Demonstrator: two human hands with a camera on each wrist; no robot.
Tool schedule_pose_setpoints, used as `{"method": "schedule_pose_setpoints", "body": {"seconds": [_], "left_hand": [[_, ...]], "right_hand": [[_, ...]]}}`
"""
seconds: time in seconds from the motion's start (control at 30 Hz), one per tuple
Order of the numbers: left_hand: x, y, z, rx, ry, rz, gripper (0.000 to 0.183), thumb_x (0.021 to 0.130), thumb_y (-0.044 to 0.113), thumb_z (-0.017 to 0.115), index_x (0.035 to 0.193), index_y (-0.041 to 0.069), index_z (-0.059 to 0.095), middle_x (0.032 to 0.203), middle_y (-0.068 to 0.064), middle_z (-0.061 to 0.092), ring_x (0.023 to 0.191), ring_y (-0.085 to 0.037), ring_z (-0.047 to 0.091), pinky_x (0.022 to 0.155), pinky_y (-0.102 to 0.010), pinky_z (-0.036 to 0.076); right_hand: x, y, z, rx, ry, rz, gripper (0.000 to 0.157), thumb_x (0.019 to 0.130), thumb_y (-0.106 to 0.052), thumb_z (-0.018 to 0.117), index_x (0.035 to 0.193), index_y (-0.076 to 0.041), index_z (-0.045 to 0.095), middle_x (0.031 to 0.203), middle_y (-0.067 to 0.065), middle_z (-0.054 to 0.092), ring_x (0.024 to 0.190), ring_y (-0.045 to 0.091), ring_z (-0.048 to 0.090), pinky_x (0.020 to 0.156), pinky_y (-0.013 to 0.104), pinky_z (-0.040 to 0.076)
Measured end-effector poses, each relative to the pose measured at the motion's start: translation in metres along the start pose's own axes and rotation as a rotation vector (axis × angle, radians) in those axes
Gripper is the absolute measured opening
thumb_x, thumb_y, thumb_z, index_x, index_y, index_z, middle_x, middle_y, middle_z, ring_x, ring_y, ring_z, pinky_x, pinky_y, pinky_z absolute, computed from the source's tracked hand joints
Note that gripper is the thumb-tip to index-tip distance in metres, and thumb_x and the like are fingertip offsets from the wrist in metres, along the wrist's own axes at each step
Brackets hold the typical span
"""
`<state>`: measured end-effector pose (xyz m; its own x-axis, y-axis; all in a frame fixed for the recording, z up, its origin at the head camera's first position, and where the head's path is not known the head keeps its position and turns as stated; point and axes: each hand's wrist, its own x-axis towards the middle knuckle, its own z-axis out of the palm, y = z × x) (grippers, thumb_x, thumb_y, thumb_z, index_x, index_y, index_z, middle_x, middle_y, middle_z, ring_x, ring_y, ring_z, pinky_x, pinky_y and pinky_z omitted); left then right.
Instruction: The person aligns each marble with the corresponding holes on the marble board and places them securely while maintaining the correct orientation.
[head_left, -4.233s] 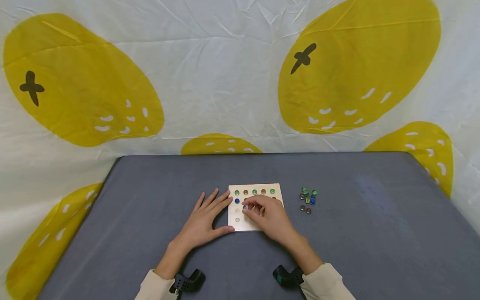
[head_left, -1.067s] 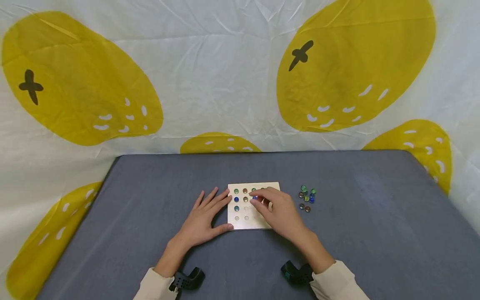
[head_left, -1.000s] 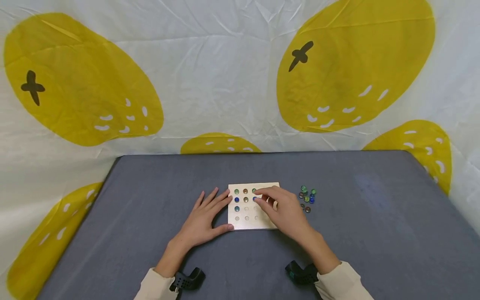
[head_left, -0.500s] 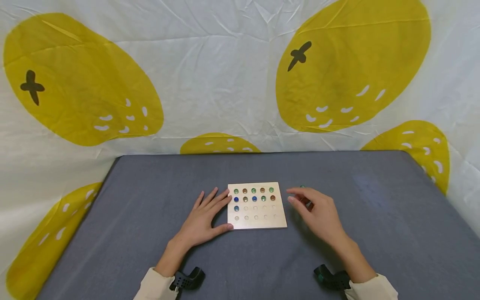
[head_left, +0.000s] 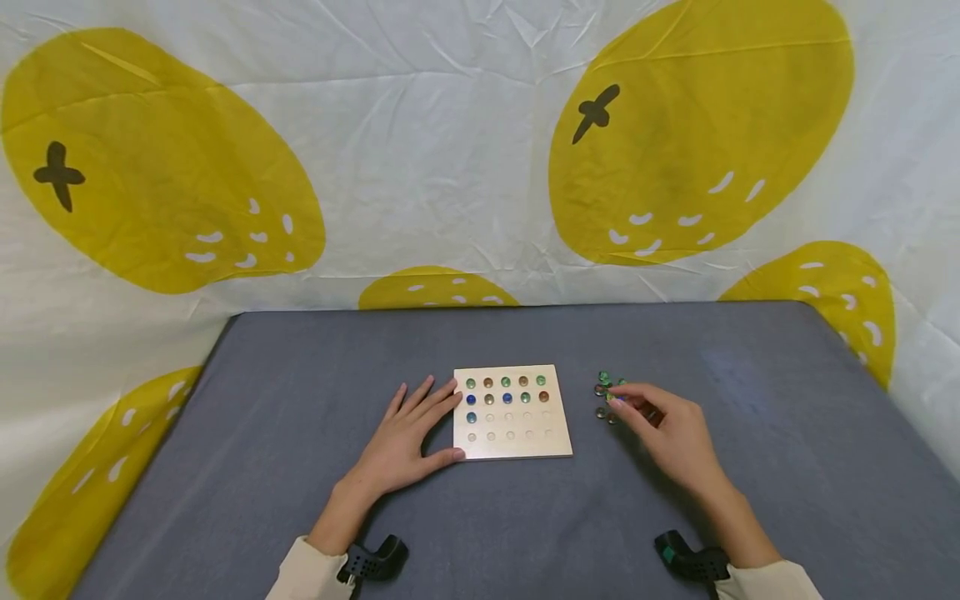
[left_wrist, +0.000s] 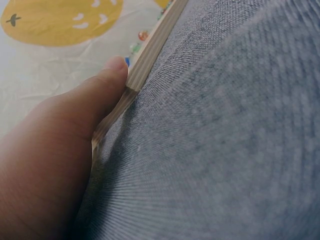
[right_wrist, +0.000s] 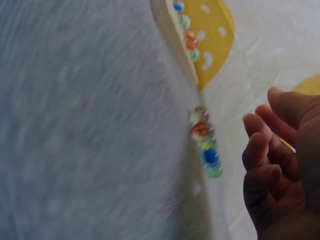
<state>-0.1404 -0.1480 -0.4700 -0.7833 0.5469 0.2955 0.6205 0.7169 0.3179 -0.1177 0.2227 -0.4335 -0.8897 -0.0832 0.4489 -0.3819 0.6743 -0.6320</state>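
Observation:
A pale wooden board [head_left: 517, 448] with rows of round hollows lies mid-table in the head view. Glass marbles [head_left: 507, 398] in green, brown and blue fill its two far rows, and one blue marble [head_left: 471, 417] sits at the left of the third row. My left hand [head_left: 402, 437] lies spread along the board's left edge, fingertips and thumb touching it. My right hand [head_left: 671, 429] is over a loose cluster of marbles [head_left: 602, 390] right of the board, partly hiding it. Its fingers are loosely bent, and no marble shows between thumb and fingers in the right wrist view.
A grey cloth covers the table [head_left: 337, 358]. Behind it hangs a white curtain [head_left: 435, 167] with yellow fruit shapes. A black device [head_left: 375, 558] is strapped to the left wrist, another black device [head_left: 690, 560] to the right.
My right hand has moved from over the board rightward to the loose marbles. A blue marble now sits in the third row's leftmost hollow. My left hand has stayed put.

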Motion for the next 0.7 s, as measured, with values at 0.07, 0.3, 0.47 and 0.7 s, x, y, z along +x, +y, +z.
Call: {"method": "schedule_pose_setpoints", "body": {"seconds": [0.07, 0.3, 0.47, 0.7], "left_hand": [[0.0, 0.0, 0.001, -0.001, -0.004, 0.0, 0.078, 0.086, 0.061, 0.059, 0.148, 0.019, 0.039, 0.154, 0.001, 0.03, 0.142, -0.029, 0.022, 0.113, -0.055, 0.009], [-0.001, 0.0, 0.001, -0.009, -0.024, -0.024, 0.078, 0.086, 0.063, 0.058, 0.149, 0.02, 0.039, 0.155, 0.003, 0.029, 0.143, -0.027, 0.02, 0.114, -0.054, 0.007], [0.001, 0.001, 0.0, -0.012, -0.024, -0.022, 0.078, 0.086, 0.062, 0.058, 0.149, 0.02, 0.038, 0.155, 0.003, 0.029, 0.143, -0.027, 0.02, 0.114, -0.054, 0.007], [0.001, 0.001, 0.0, -0.01, -0.021, -0.017, 0.078, 0.086, 0.061, 0.059, 0.149, 0.02, 0.038, 0.155, 0.003, 0.029, 0.143, -0.028, 0.02, 0.113, -0.055, 0.008]], "right_hand": [[-0.002, 0.005, 0.0, 0.001, -0.01, 0.014, 0.014, 0.088, -0.014, 0.072, 0.101, -0.013, 0.073, 0.074, -0.009, 0.062, 0.055, 0.007, 0.051, 0.048, 0.018, 0.041], [-0.008, 0.017, 0.005, 0.033, -0.027, 0.052, 0.014, 0.085, -0.014, 0.075, 0.099, -0.011, 0.073, 0.074, -0.007, 0.064, 0.057, 0.007, 0.054, 0.051, 0.017, 0.042], [-0.01, 0.024, 0.009, 0.044, -0.03, 0.048, 0.014, 0.081, -0.014, 0.078, 0.094, -0.013, 0.073, 0.072, -0.008, 0.06, 0.057, 0.007, 0.051, 0.05, 0.017, 0.04], [-0.012, 0.029, 0.012, 0.013, -0.035, 0.026, 0.021, 0.076, -0.011, 0.082, 0.094, -0.015, 0.073, 0.074, -0.009, 0.055, 0.058, 0.006, 0.046, 0.05, 0.017, 0.037]]}}
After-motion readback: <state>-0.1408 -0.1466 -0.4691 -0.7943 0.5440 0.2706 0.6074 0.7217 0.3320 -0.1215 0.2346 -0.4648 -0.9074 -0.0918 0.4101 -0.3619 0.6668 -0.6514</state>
